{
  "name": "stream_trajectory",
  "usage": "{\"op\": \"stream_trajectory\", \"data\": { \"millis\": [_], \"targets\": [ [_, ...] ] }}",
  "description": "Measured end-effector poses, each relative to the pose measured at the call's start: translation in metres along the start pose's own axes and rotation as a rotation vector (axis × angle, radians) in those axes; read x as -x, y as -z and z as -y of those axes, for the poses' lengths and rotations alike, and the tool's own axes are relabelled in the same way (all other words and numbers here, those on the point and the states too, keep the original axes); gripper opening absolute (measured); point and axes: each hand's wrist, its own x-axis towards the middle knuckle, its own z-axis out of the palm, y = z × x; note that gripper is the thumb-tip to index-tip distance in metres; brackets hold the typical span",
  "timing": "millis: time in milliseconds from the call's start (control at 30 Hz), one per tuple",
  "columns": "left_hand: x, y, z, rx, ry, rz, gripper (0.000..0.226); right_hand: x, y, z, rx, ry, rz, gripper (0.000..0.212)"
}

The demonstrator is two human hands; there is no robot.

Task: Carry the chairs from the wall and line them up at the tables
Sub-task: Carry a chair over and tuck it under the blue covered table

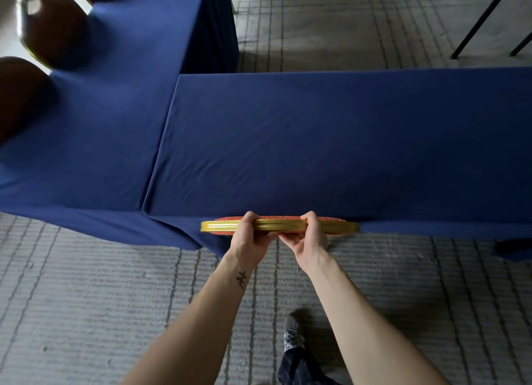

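Observation:
I look straight down on a chair with a gold frame and red patterned padding (218, 227); only the top rail of its backrest shows, tight against the near edge of a blue-clothed table (345, 142). My left hand (250, 235) grips the rail from the left of its middle, fingers curled over the top. My right hand (308, 236) grips it just to the right, fingers wrapped over the rail. The seat and legs are hidden beneath the table and rail.
A second blue-clothed table (95, 131) joins on the left, with dark brown chair backs (49, 27) along its far left side. Black folding legs (489, 16) stand at the top right. Grey patterned carpet (86, 298) lies underfoot, my shoe (293, 334) below.

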Motion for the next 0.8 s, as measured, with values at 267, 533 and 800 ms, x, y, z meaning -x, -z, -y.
{"op": "stream_trajectory", "data": {
  "millis": [267, 533, 800],
  "targets": [
    [0.015, 0.049, 0.02, -0.038, -0.059, 0.157, 0.06, 0.03, 0.016, -0.019, 0.13, -0.079, 0.213, 0.06],
    [0.05, 0.154, 0.012, 0.217, -0.258, 0.005, 0.023, 0.075, -0.034, -0.103, 0.344, -0.154, 0.468, 0.052],
    [0.123, 0.283, -0.041, 0.296, -0.48, -0.109, 0.025, 0.137, -0.127, -0.199, 0.551, -0.266, 0.647, 0.045]
  ]
}}
